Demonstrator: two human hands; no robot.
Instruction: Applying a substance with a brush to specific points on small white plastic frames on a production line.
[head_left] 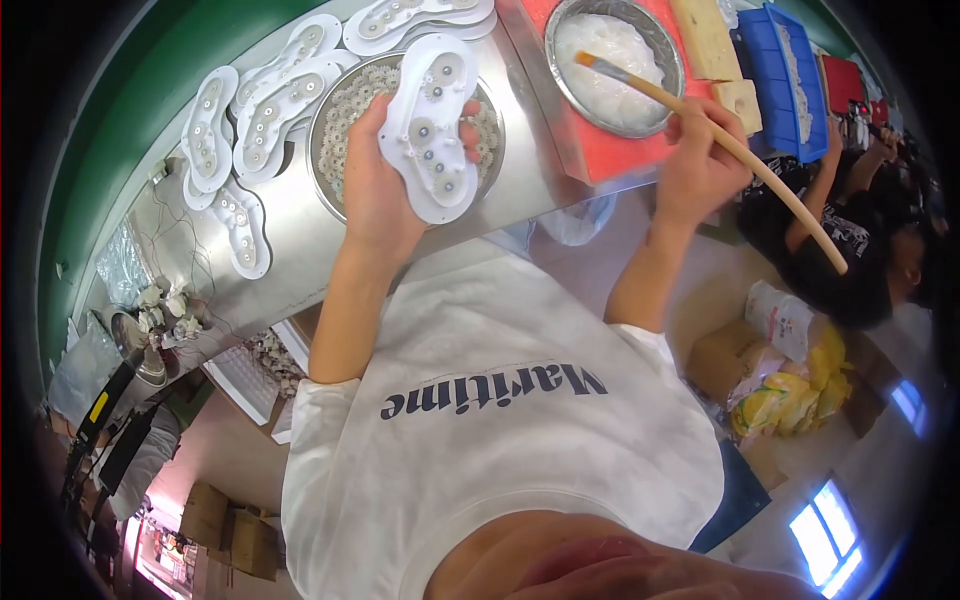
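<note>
The left hand (385, 195) grasps a white, wavy-edged plastic plate (426, 155) fitted with small round parts, above a round metal basin (317, 155) of small white gears (348, 105); its long axis runs near to far. To its right, the right hand (708, 165) has its fingers closed around a long wooden-handled brush (772, 180) slanting far-left to near-right. Its bristles, well right of the plate, hang over a metal bowl (632, 129) of white paste (588, 88); contact is unclear.
</note>
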